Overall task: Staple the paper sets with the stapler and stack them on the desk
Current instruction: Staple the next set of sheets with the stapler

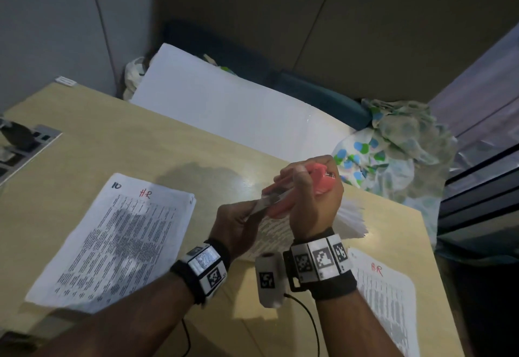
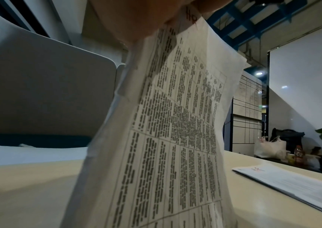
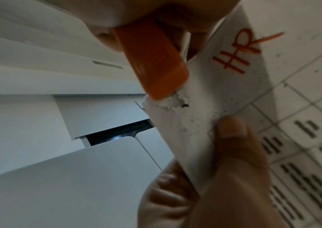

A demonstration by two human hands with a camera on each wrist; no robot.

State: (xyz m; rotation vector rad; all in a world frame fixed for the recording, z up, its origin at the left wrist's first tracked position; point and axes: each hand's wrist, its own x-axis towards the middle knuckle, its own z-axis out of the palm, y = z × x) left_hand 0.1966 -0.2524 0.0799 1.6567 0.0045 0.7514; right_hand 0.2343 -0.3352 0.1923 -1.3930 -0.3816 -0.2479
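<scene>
One stapler [image 1: 302, 188], pink-orange, is at work above a single desk [image 1: 140, 148], gripped in the right hand [image 1: 311, 202] of two hands in view; the left hand [image 1: 238, 224] pinches one paper set [image 2: 175, 123] just beside the stapler. Three lots of printed paper can be counted in all: the held set, one stack [image 1: 112, 244] lying to the left of the stapler and one sheaf [image 1: 384, 300] to its right, near the desk's edge. Each wrist carries one marker-covered band, two in total. One patterned cloth [image 1: 398, 143] is bunched beyond the desk's far right corner
</scene>
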